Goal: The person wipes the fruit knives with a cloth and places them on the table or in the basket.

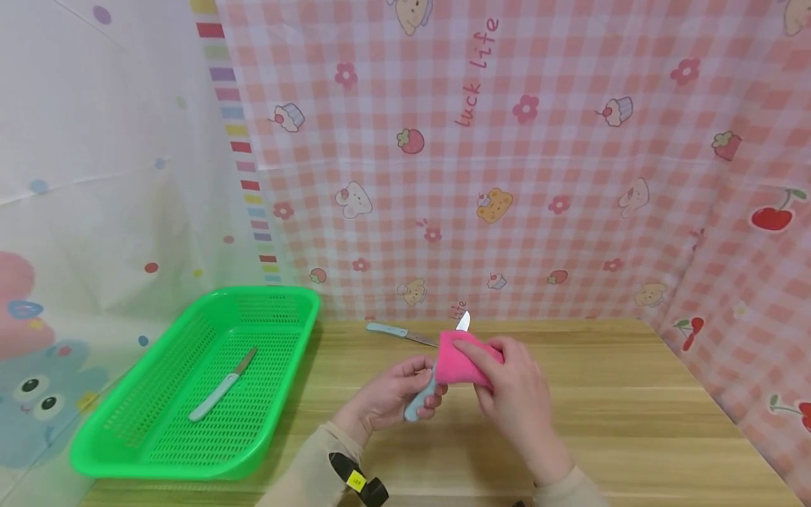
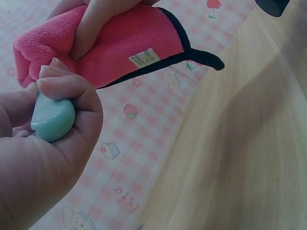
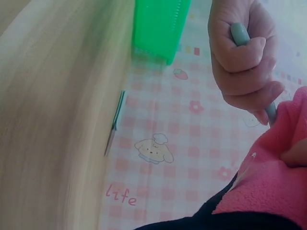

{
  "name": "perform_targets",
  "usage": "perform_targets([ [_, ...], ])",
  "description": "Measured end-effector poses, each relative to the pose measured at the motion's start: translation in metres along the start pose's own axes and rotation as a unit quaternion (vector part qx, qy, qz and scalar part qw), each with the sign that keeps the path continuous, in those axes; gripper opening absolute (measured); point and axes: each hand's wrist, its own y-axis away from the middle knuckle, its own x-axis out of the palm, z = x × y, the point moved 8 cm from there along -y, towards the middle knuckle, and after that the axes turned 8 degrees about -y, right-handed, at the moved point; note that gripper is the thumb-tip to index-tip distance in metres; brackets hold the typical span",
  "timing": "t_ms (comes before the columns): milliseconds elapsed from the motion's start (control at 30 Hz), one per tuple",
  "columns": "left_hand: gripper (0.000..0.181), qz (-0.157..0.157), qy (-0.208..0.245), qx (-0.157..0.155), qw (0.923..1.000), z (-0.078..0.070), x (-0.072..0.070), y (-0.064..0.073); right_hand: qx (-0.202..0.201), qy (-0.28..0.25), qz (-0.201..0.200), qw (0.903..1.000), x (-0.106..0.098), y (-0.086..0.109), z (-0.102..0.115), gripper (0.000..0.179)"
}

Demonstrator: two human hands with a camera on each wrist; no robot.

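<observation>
Lower centre of the head view, the left hand grips the pale blue handle of a knife, its blade tip pointing up. The right hand pinches a pink cloth around the blade. Just behind the cloth, a second knife lies on the wooden table. At lower left, a green basket holds a third knife.
</observation>
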Motion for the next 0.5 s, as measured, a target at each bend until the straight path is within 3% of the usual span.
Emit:
perform_targets([
  [300,0.03,0.022,0.005,0.013,0.9997,-0.001,0.005,0.0,0.0,0.015,-0.023,0.9996,-0.007,-0.01,-0.01,0.062],
  [500,0.024,0.015,0.005,0.008,0.9998,0.001,0.007,0.0,0.006,0.024,-0.024,0.9994,-0.012,-0.016,-0.02,0.06],
])
